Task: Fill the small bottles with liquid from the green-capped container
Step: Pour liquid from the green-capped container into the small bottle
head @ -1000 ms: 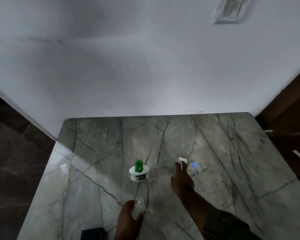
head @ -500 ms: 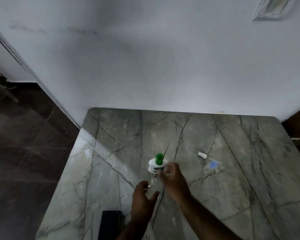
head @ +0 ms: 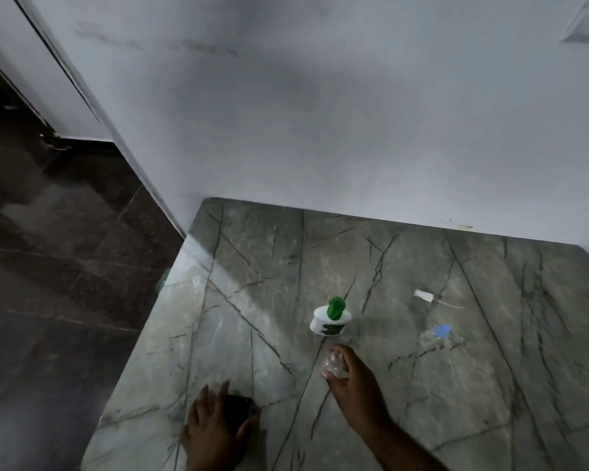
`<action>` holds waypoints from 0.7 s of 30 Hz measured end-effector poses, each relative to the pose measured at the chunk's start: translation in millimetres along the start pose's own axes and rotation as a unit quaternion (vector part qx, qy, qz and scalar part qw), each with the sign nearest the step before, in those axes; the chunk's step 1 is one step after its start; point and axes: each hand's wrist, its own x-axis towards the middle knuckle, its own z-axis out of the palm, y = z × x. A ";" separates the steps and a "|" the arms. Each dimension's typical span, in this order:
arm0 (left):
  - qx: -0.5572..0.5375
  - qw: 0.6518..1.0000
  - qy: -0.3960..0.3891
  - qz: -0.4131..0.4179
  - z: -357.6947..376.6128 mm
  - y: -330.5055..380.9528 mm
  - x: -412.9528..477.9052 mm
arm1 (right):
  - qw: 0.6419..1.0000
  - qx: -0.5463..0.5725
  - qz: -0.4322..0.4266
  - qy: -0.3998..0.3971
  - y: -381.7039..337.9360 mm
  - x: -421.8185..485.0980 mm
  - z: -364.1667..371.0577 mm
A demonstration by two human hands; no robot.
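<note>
The white container with a green cap (head: 331, 317) stands upright near the middle of the grey marble table (head: 422, 385). Just in front of it my right hand (head: 354, 385) grips a small clear bottle (head: 332, 362) between thumb and fingers. My left hand (head: 215, 430) lies flat with spread fingers over a black phone-like object (head: 238, 411) near the table's front edge. A second small clear bottle with a blue cap (head: 439, 334) lies on its side to the right.
A small white cap-like piece (head: 424, 295) lies at the right rear, and a clear scrap (head: 196, 282) sits by the left edge. The table butts against a white wall (head: 320, 113). Dark floor tiles (head: 55, 266) drop away on the left.
The clear bottle passed from my left hand to my right hand. My left hand moved down-left onto the black object. The view swung left.
</note>
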 end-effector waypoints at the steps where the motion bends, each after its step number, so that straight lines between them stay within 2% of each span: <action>1: 0.007 1.000 -0.009 0.007 -0.1 -3.0 0.6 | 1.000 -0.005 -0.002 0.006 1.9 0.5 0.4; 4: 0.070 0.995 -0.026 0.062 1.0 -0.5 5.2 | 1.000 -0.010 -0.001 0.021 2.6 2.3 1.5; 7: 0.074 0.993 0.030 0.085 7.6 -10.4 20.6 | 0.999 -0.021 -0.002 0.035 1.0 6.5 0.5; 11: 0.049 0.998 0.019 0.045 2.8 -23.5 36.5 | 0.999 -0.020 0.003 0.045 -2.2 12.7 -6.1; 14: 0.044 0.996 0.069 -0.047 -6.9 -25.3 41.7 | 0.999 -0.019 0.012 0.044 -2.9 17.7 -10.7; 15: 0.047 0.993 0.091 -0.053 -11.4 -20.3 42.6 | 0.999 -0.024 0.010 0.045 -2.9 19.2 -11.3; 16: 0.047 0.991 0.120 -0.028 -13.8 -12.9 43.6 | 0.998 -0.024 0.005 0.049 -2.9 20.5 -11.8; 18: 0.030 0.983 0.152 0.099 -12.3 8.4 44.4 | 0.998 -0.017 -0.015 0.063 -3.7 23.4 -12.2; 19: -0.004 0.979 0.119 0.163 -12.0 25.3 40.7 | 0.998 -0.011 -0.023 0.065 -4.2 24.9 -12.1; 21: -0.072 0.959 -0.001 0.272 -10.2 69.3 24.8 | 0.998 0.001 -0.027 0.057 -5.9 27.1 -11.5</action>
